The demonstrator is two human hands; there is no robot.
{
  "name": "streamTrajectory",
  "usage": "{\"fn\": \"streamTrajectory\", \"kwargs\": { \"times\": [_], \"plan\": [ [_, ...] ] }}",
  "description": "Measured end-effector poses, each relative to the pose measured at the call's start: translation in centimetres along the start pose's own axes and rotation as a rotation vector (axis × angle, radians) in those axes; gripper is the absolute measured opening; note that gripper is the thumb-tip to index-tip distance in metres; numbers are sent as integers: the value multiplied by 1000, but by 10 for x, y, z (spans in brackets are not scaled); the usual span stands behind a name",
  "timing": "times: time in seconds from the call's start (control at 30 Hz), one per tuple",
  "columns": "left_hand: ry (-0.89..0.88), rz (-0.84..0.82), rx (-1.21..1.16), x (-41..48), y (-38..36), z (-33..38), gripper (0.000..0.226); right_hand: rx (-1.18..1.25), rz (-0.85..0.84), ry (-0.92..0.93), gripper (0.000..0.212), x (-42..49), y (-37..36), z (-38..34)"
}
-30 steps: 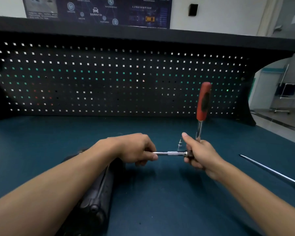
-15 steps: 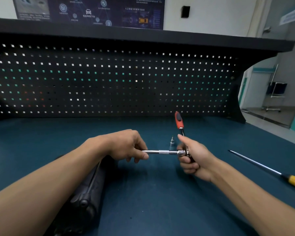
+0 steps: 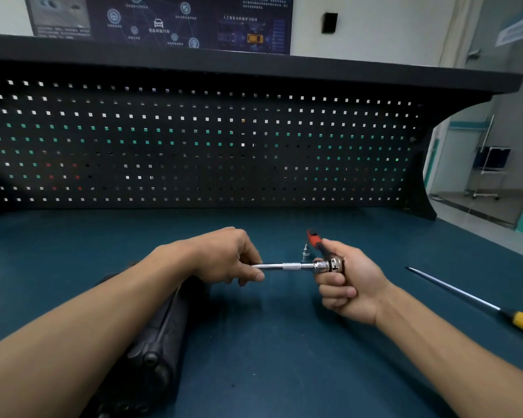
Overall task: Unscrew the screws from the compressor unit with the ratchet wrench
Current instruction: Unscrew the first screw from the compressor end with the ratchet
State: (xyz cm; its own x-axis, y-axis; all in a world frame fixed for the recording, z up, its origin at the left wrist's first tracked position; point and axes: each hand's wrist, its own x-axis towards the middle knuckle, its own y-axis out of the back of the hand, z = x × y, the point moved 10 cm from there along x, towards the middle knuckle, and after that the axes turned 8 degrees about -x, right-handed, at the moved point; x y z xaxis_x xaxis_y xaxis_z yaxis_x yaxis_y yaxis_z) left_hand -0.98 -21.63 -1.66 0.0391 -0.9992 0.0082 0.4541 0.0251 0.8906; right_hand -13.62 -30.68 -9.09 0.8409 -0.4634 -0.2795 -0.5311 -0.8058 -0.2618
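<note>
My right hand grips the head of the ratchet wrench, whose red and black handle points away from me, low over the bench. A chrome extension bar runs level from the wrench head to the left. My left hand pinches the bar's left end, over the black compressor unit. The compressor lies on the bench under my left forearm, which hides most of it. A small silver screw stands upright on the bench just behind the bar.
A long screwdriver with a yellow handle lies on the green bench mat at the right. A black pegboard closes off the back of the bench. The bench's right edge opens to the room.
The wrench handle has swung down and away from me, from upright to nearly flat. Both hands keep their hold on the wrench head and the extension bar.
</note>
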Motion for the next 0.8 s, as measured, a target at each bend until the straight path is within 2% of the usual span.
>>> {"fn": "streamTrajectory", "kwargs": {
  "times": [0.13,0.3,0.4,0.53,0.7,0.8],
  "plan": [
    [-2,13,8,-1,2,1,31,52,-21,1,34,0,-2,2],
    [16,3,-2,0,-1,-2,24,11,-2,-15,33,3,3,8],
    [26,-6,-2,1,-4,-3,18,-28,6,-40,36,5,5,13],
    [55,-18,-1,1,-5,-6,24,-71,23,-39,42,7,9,12],
    [95,-49,-44,-1,-14,-4,34,-120,41,19,46,11,17,6],
    [93,-58,-36,-1,-15,-3,31,-253,30,118,37,14,18,-5]
  ]
}}
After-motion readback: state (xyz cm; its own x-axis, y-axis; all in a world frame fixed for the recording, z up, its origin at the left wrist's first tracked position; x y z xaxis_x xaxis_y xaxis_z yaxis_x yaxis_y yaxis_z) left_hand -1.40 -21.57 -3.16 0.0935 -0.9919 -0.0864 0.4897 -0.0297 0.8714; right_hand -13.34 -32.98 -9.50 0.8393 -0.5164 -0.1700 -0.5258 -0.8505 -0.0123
